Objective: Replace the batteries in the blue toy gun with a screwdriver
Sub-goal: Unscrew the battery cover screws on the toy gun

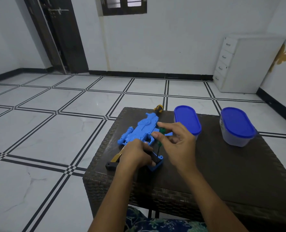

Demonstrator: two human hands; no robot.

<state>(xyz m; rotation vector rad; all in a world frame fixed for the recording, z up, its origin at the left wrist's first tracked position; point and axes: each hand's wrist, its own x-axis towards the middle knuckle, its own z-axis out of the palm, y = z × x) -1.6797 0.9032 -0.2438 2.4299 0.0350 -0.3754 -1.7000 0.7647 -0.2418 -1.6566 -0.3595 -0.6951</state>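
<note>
Green screwdriver pinched upright by right hand, tip below fingertips on blue toy gun; left hand grips gun, presumably steadying.

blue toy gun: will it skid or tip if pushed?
Probably light: the blue toy gun looks like moulded plastic. It lies flat, so unlikely to tip. The woven table may curb sliding, and the left hand grips its handle end against the green screwdriver.
</note>
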